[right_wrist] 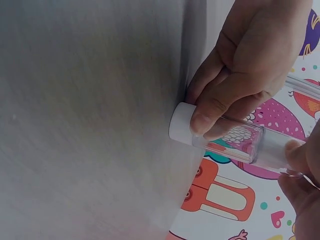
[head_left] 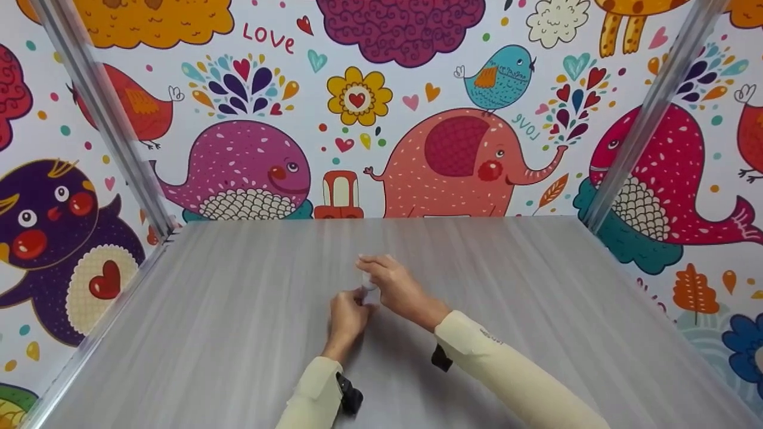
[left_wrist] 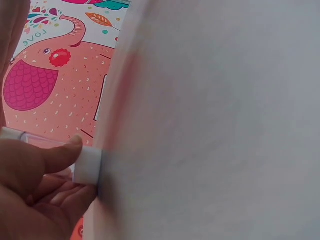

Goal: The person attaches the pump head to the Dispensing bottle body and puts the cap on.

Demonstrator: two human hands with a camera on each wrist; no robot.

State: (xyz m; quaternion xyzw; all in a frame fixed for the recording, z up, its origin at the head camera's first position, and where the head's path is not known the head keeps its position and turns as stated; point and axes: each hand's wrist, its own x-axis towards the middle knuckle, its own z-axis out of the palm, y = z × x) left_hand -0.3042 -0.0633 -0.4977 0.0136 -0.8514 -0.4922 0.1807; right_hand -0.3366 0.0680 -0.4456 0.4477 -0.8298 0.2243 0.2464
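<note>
Both hands are on a small clear bottle (right_wrist: 235, 145) standing upright on the grey table (head_left: 238, 310). Its white lower end (right_wrist: 182, 123) meets the tabletop; its upper part (right_wrist: 274, 149) looks frosted. My left hand (head_left: 349, 319) grips the bottle low down, thumb along the white end in the left wrist view (left_wrist: 89, 165). Thumb and fingers of my right hand (head_left: 400, 290) pinch the frosted upper part, as the right wrist view shows (right_wrist: 306, 167). From the head view, the fingers cover most of the bottle, leaving a whitish bit (head_left: 369, 282) between them.
A wall (head_left: 351, 155) printed with cartoon animals stands behind the table, with more printed panels at left and right. Metal posts (head_left: 113, 119) rise at the two back corners. Dark wrist cameras (head_left: 350, 394) hang under the cream sleeves (head_left: 506, 369).
</note>
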